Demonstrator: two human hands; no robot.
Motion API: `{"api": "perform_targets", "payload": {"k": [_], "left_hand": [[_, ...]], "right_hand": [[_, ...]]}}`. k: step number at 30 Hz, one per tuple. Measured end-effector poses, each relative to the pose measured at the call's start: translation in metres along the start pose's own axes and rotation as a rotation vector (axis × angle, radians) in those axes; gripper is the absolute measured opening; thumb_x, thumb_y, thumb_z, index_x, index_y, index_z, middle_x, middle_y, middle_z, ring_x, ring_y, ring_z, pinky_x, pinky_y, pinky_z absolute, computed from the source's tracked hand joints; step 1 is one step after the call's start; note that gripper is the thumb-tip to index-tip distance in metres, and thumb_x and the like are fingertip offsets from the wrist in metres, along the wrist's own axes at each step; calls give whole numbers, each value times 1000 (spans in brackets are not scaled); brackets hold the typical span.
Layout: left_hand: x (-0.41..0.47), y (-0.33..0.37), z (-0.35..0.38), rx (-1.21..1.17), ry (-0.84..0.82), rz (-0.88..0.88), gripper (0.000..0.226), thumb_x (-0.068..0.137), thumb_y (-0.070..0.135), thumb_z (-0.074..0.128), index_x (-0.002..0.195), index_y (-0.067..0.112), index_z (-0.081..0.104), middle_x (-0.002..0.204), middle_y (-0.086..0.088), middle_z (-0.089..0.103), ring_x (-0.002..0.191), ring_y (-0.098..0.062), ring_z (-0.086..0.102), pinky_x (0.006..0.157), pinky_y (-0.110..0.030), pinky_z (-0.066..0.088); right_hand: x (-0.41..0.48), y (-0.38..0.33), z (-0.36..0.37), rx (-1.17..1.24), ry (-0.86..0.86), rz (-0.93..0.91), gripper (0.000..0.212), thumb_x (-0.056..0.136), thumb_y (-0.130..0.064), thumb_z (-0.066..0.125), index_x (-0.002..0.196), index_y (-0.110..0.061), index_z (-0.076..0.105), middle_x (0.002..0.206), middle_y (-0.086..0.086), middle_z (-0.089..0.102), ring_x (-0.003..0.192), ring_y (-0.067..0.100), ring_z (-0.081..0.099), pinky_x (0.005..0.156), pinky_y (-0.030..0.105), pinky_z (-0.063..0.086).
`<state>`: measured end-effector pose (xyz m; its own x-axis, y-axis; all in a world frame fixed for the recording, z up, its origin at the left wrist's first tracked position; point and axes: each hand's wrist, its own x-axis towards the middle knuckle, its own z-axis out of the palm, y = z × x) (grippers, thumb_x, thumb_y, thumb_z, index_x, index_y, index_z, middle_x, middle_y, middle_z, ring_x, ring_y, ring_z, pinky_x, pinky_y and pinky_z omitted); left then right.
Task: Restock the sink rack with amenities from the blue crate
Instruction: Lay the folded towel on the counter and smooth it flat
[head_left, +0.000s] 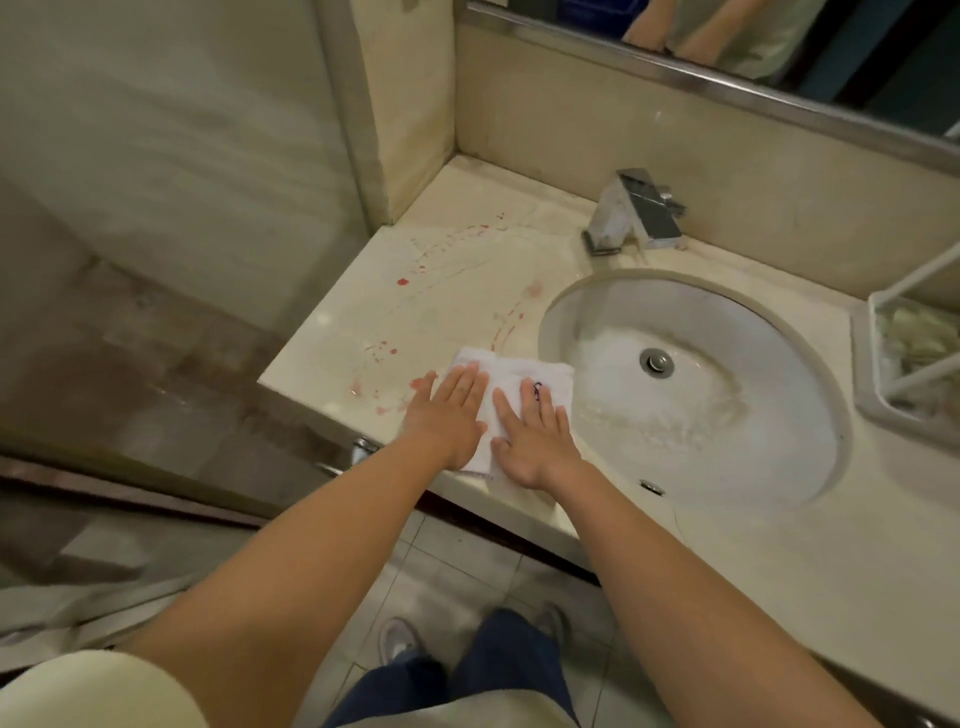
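Rack (883, 374) cut by right edge; contents blurred.

Glossy stone counter (332, 332), cloth towel (519, 379)

L hand (451, 410) & R hand (535, 439) flat, palms down

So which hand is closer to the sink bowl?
The right hand. It presses the white cloth right beside the sink bowl, while the left hand lies farther out, toward the red splatters.
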<state>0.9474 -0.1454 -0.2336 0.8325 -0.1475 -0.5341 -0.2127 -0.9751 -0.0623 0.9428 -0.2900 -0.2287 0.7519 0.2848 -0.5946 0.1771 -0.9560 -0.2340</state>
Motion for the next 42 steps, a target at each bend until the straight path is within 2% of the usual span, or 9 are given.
{"api": "perform_targets", "payload": {"k": [6, 17, 30, 42], "left_hand": [[20, -18, -10, 30, 8, 71, 64, 104, 43, 11, 149, 16, -25, 158, 0, -29, 147, -15, -23, 119, -46, -11], [93, -44, -59, 32, -37, 77, 67, 103, 45, 15, 151, 18, -23, 158, 2, -28, 147, -14, -22, 119, -46, -12], [188, -63, -117, 73, -49, 141, 66, 103, 43, 16, 150, 20, -24, 157, 4, -31, 146, -13, -25, 119, -47, -12], [242, -72, -152, 12, -6, 159, 66, 103, 41, 19, 152, 20, -20, 159, 4, -27, 147, -12, -21, 120, -46, -11]], "right_hand": [[14, -11, -7, 42, 9, 62, 67, 103, -39, 27, 154, -30, -16, 156, 9, -34, 144, 26, -32, 118, 44, -15], [80, -9, -59, 24, 26, 124, 66, 103, -39, 26, 154, -31, -15, 157, 9, -33, 145, 25, -30, 116, 50, -18], [154, 10, -117, 87, 66, 137, 70, 102, -39, 27, 154, -25, -16, 156, 16, -34, 143, 34, -33, 117, 44, -18], [201, 33, -166, 76, 72, 126, 68, 103, -41, 28, 155, -28, -15, 156, 13, -33, 144, 30, -32, 118, 42, -18]]}}
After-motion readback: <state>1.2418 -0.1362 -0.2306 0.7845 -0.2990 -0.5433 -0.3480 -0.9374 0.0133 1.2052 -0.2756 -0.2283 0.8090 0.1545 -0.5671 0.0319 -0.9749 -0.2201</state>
